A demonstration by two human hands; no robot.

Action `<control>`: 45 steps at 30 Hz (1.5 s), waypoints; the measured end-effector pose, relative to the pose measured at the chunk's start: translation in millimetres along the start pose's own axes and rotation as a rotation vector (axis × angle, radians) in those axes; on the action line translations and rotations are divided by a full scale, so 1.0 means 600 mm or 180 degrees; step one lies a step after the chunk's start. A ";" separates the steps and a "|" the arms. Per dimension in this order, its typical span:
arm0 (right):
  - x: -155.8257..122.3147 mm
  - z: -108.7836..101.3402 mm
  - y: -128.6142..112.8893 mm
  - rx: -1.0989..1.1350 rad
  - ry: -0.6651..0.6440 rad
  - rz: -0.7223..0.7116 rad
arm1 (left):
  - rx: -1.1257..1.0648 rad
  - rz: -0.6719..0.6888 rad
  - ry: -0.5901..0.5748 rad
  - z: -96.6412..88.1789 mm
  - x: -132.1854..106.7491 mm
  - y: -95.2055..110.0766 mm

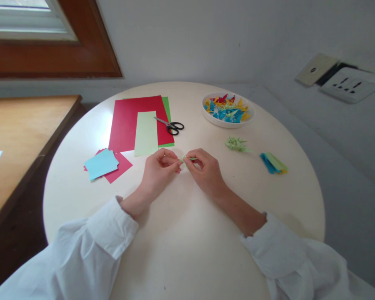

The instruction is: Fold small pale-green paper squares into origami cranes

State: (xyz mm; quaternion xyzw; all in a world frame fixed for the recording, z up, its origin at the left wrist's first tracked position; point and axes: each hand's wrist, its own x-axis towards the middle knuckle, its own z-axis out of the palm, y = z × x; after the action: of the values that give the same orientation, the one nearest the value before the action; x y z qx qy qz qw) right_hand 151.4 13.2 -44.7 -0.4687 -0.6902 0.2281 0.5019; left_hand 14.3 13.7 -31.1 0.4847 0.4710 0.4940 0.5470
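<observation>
My left hand [161, 167] and my right hand [205, 168] meet over the middle of the round table. Both are closed, pinching a small folded light green paper piece [185, 159] between thumbs and fingertips. It looks like an origami crane, partly hidden by my fingers. To the right of my right hand lies a small heap of light green folded paper cranes [236, 143]. Behind it, a white dish [228, 123] holds many folded pieces in red, yellow, blue and green.
Scissors [170, 125] with black handles rest on red sheets [125, 121] and a pale green strip [146, 135]. Light blue paper squares [101, 163] lie over pink ones [121, 166] at left. Folded coloured papers [273, 162] lie at right. The round table [187, 250] stands against the wall.
</observation>
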 end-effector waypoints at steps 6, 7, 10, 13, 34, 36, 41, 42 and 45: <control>0.000 -0.001 0.000 -0.0096 0.0036 -0.0119 | -0.0041 0.0000 -0.0006 -0.001 0.000 -0.002; 0.000 -0.001 0.000 -0.0094 0.0045 -0.0127 | -0.0050 -0.0001 -0.0005 -0.001 0.000 -0.002; 0.000 0.000 0.002 -0.0076 0.0071 -0.0161 | -0.0082 -0.0015 0.0005 -0.001 0.000 -0.002; 0.000 0.000 0.003 -0.0061 0.0110 -0.0213 | -0.0117 -0.0040 0.0019 -0.001 -0.001 -0.002; 0.001 -0.001 0.000 -0.0176 0.0103 -0.0046 | 0.0144 0.0137 -0.0115 -0.003 -0.001 0.004; 0.000 -0.001 0.000 -0.0145 0.0109 -0.0007 | 0.0159 0.0121 -0.0114 -0.002 -0.002 0.005; 0.000 -0.001 0.004 -0.0030 0.0088 0.0119 | 0.0317 0.0077 -0.0102 -0.003 -0.002 0.006; 0.000 -0.001 0.005 0.0023 0.0091 0.0149 | 0.0372 0.0087 -0.0104 -0.003 -0.001 0.006; 0.001 -0.001 0.010 0.0249 0.0114 0.0276 | 0.0768 0.0326 -0.0022 -0.007 0.003 0.004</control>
State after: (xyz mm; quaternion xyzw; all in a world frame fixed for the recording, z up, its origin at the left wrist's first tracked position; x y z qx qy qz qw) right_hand 154.3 16.1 -48.7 -0.4822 -0.6507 0.2680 0.5218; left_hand 10.3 16.0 -29.1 0.5720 0.4997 0.4594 0.4604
